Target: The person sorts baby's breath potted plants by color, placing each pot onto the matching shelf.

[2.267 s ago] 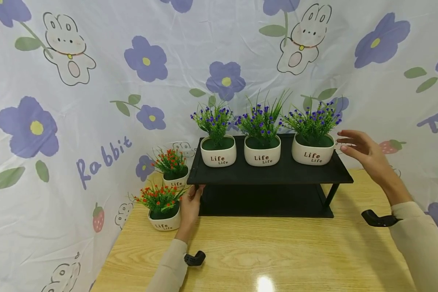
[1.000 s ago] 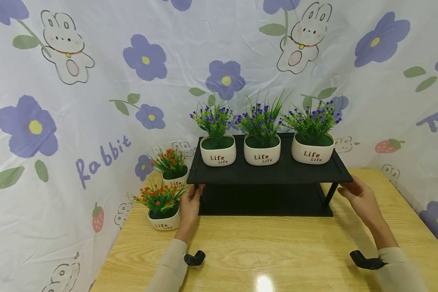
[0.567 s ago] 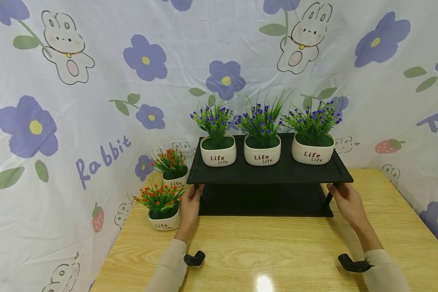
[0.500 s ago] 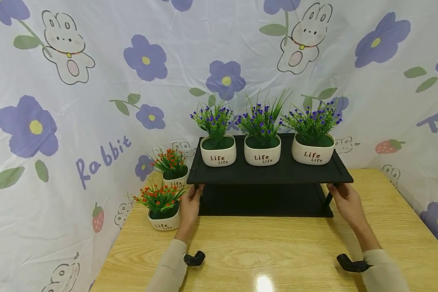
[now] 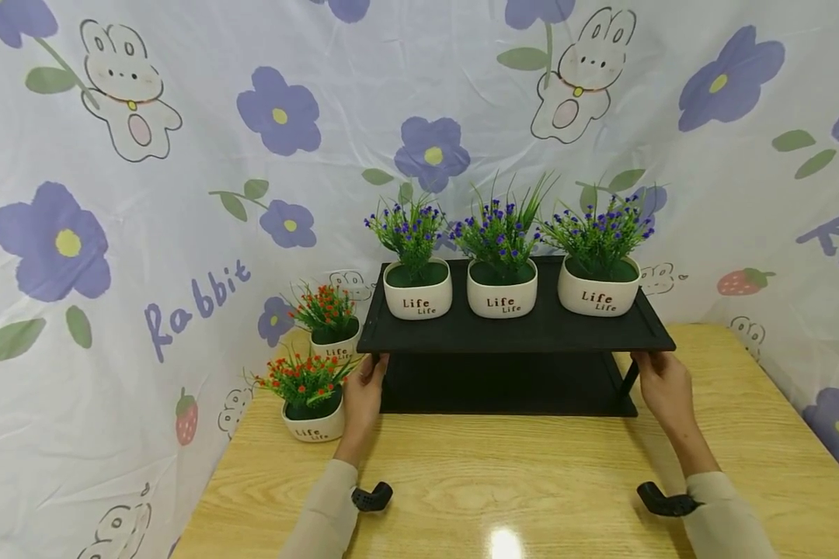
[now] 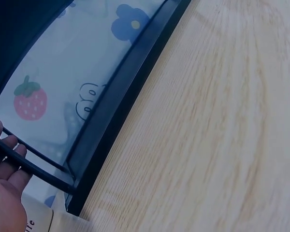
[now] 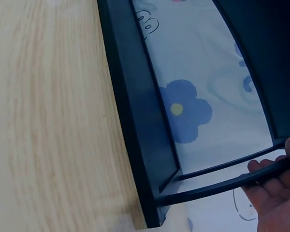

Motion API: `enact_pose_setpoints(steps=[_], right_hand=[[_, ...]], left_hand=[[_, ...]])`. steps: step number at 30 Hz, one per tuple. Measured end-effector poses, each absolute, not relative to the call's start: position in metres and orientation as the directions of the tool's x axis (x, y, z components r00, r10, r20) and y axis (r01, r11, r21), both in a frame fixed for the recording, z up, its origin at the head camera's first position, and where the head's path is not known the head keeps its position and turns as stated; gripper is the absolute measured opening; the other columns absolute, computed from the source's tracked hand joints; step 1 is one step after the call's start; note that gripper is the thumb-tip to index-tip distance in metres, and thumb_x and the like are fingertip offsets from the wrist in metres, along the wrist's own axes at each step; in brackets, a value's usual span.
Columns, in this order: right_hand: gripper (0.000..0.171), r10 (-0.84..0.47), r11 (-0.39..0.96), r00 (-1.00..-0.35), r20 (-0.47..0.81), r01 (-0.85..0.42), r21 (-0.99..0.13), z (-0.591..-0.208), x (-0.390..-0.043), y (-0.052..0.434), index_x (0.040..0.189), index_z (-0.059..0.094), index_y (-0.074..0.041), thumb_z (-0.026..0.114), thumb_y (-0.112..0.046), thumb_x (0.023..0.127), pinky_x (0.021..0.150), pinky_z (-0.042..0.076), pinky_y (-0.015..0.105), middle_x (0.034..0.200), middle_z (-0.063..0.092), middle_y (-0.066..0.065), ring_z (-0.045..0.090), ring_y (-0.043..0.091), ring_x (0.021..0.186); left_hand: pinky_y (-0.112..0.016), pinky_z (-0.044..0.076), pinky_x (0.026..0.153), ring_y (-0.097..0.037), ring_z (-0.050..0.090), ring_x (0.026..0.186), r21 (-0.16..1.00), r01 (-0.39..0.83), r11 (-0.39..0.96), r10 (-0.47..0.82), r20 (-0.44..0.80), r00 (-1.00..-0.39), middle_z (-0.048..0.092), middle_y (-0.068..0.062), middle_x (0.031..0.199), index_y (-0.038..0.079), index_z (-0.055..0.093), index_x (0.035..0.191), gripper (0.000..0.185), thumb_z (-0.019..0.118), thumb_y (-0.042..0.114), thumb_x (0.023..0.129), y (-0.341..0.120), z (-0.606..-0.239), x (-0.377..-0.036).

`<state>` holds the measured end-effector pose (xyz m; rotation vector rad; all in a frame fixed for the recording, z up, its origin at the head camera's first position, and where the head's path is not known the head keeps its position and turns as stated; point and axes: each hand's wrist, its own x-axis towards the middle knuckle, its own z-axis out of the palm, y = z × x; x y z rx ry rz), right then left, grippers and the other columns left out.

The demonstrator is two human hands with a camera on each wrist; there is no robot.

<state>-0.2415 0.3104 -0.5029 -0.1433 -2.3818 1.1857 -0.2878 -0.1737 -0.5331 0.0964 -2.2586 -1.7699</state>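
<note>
A black two-tier shelf [image 5: 517,335] stands on the wooden table, bearing three white pots of artificial purple flowers on its top board: a left pot [image 5: 418,301], a middle pot [image 5: 502,299] and a right pot [image 5: 598,295]. My left hand [image 5: 362,396] grips the front left post, just under the top board; the left wrist view has the fingers behind that post [image 6: 36,170] and the thumb in front. At the other end my right hand [image 5: 666,390] holds the front right post, its fingers curled behind the post [image 7: 217,187] in the right wrist view.
Two white pots with orange-red flowers sit on the table left of the shelf, a rear pot [image 5: 335,345] and a front pot [image 5: 315,423] close to my left hand. A printed cloth [image 5: 182,202] hangs behind the table [image 5: 447,481].
My right hand has come down from beside the right pot to the front right post and taken hold of it. The left hand, shelf and pots have stayed in place.
</note>
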Motion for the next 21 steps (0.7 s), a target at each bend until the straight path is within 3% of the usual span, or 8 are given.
enact_pose_setpoints(steps=[3,6,10,12,14,16,19,21], right_hand=[[0.039,0.327,0.637,-0.861,0.39,-0.104,-0.764,-0.502,-0.243,0.309,0.129,0.07,0.004,0.051,-0.027,0.115,0.088,0.056,0.033,0.125,0.073,0.029,0.071,0.039,0.112],[0.035,0.347,0.644,-0.844,0.41,-0.104,-0.758,-0.501,-0.244,0.308,0.124,0.073,0.004,0.052,-0.023,0.114,0.082,0.05,0.015,0.121,0.075,0.027,0.069,0.003,0.096],[0.034,0.352,0.635,-0.835,0.423,-0.119,-0.764,-0.501,-0.244,0.308,0.122,0.073,0.007,0.054,-0.02,0.113,0.077,0.037,0.0,0.118,0.076,0.029,0.041,-0.03,0.086],[0.034,0.348,0.634,-0.834,0.427,-0.126,-0.763,-0.501,-0.244,0.308,0.122,0.073,0.008,0.054,-0.02,0.113,0.076,0.036,-0.001,0.116,0.076,0.031,0.041,-0.032,0.084],[0.035,0.342,0.633,-0.834,0.432,-0.136,-0.762,-0.5,-0.243,0.309,0.122,0.073,0.008,0.055,-0.019,0.112,0.074,0.036,-0.002,0.115,0.076,0.032,0.041,-0.032,0.083],[0.035,0.335,0.63,-0.836,0.436,-0.146,-0.763,-0.5,-0.243,0.309,0.125,0.072,0.009,0.055,-0.02,0.113,0.074,0.036,-0.003,0.114,0.076,0.032,0.042,-0.032,0.083],[0.034,0.327,0.625,-0.834,0.444,-0.162,-0.764,-0.501,-0.243,0.308,0.125,0.072,0.009,0.055,-0.018,0.112,0.074,0.037,-0.003,0.115,0.075,0.033,0.043,-0.032,0.083],[0.033,0.325,0.625,-0.832,0.449,-0.168,-0.762,-0.501,-0.243,0.308,0.124,0.072,0.009,0.056,-0.016,0.112,0.075,0.037,-0.004,0.115,0.075,0.033,0.044,-0.032,0.084]], left_hand=[[-0.055,0.047,0.119,-0.033,0.06,0.141,0.959,0.113,0.261,-0.215,0.172,-0.961,0.062,-0.014,0.152,0.012,0.059,0.153,0.044,0.059,0.024,0.112,-0.174,-0.533,-0.288],[-0.055,0.046,0.119,-0.033,0.059,0.142,0.96,0.111,0.257,-0.211,0.168,-0.963,0.061,-0.013,0.153,0.011,0.058,0.154,0.044,0.058,0.024,0.112,-0.174,-0.533,-0.288],[-0.056,0.045,0.12,-0.034,0.057,0.144,0.963,0.101,0.249,-0.202,0.154,-0.967,0.06,-0.014,0.155,0.01,0.056,0.156,0.046,0.057,0.025,0.112,-0.175,-0.532,-0.286],[-0.055,0.047,0.118,-0.033,0.059,0.142,0.959,0.102,0.266,-0.2,0.158,-0.967,0.061,-0.012,0.153,0.012,0.056,0.156,0.046,0.057,0.026,0.113,-0.175,-0.532,-0.285],[-0.047,0.06,0.102,-0.032,0.072,0.117,0.956,0.099,0.276,-0.195,0.157,-0.968,0.075,-0.016,0.129,0.014,0.058,0.155,0.044,0.056,0.029,0.113,-0.176,-0.532,-0.282],[-0.038,0.059,0.078,-0.03,0.069,0.087,0.952,0.096,0.29,-0.19,0.155,-0.969,0.074,-0.016,0.099,0.017,0.059,0.154,0.044,0.054,0.033,0.113,-0.177,-0.532,-0.279],[-0.03,0.052,0.07,-0.024,0.065,0.083,0.95,0.087,0.3,-0.191,0.149,-0.97,0.072,-0.013,0.097,0.019,0.059,0.154,0.045,0.054,0.037,0.113,-0.181,-0.533,-0.274],[-0.034,0.06,0.088,-0.027,0.072,0.109,0.949,0.097,0.301,-0.185,0.158,-0.97,0.075,-0.014,0.125,0.016,0.059,0.154,0.046,0.055,0.036,0.113,-0.184,-0.534,-0.27]])
